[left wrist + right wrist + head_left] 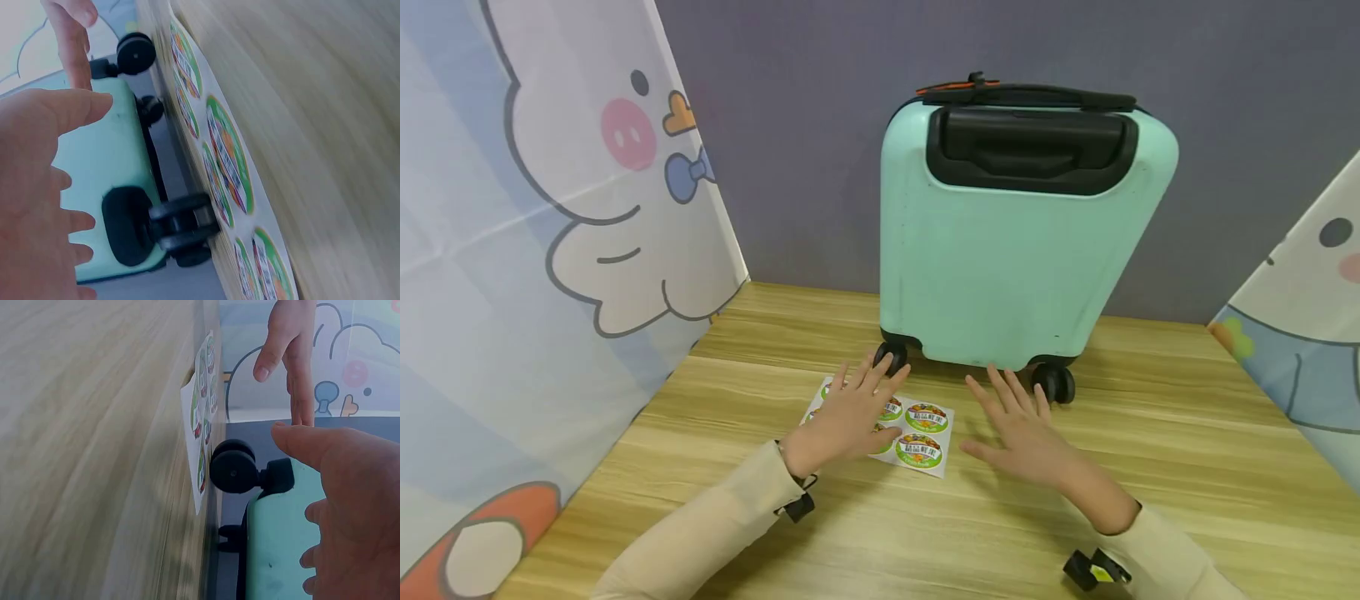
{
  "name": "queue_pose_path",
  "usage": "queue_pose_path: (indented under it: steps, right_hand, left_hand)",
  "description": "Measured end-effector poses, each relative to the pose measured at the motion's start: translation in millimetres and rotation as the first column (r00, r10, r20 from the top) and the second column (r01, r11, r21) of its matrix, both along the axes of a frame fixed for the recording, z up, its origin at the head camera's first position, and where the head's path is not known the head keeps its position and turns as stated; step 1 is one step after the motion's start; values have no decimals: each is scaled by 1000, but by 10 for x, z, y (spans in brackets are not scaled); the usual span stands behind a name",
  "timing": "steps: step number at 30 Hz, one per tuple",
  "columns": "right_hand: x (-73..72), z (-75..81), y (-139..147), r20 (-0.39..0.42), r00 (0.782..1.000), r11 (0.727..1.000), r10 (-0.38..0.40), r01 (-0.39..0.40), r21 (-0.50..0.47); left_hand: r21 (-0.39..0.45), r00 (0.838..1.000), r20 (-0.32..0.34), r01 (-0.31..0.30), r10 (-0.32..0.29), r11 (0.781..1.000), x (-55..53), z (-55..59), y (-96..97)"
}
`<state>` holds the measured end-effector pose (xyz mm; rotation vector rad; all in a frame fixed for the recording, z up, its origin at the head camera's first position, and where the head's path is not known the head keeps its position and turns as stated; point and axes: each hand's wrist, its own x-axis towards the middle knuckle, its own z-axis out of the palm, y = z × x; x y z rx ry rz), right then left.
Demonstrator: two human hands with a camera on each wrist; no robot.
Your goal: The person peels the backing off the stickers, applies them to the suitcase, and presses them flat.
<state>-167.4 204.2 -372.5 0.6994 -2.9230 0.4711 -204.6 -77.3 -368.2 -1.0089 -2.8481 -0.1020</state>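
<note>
A sheet of round fruit stickers (pixel 925 446) lies on the wooden table, its labels printed in green, red and white. Over its left part hovers my left hand (pixel 846 421), fingers spread and holding nothing; in the left wrist view a gap shows between this hand and the sheet (pixel 228 156). To the right of the sheet, my right hand (pixel 1026 433) is likewise spread, palm down, with nothing in it. Beyond both hands stands a mint-green suitcase (pixel 1000 267), upright on black wheels (pixel 1054 383). The left hand covers several of the stickers in the head view.
The suitcase has a black top handle (pixel 1030 96) and a recessed pull handle. Behind it rises a grey wall (pixel 790 150). Cartoon-printed panels (pixel 572 217) border the wooden table (pixel 895 542) on the left and right.
</note>
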Motion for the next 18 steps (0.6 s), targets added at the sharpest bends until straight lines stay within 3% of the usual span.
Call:
queue_pose_path:
  steps: [7, 12, 18]
  right_hand:
    - [-71, -32, -97, 18, 998, 998, 55, -54, -29]
    - [-125, -54, -157, 19, 996, 996, 83, -82, -44]
    - [-149, -58, -246, 48, 994, 994, 98, -95, -59]
  left_hand:
    - [98, 1000, -2, 31, -31, 995, -113, -13, -201]
    - [128, 999, 36, 11, -16, 992, -204, -37, -369]
    - [98, 996, 89, -16, 7, 995, -294, -90, -561]
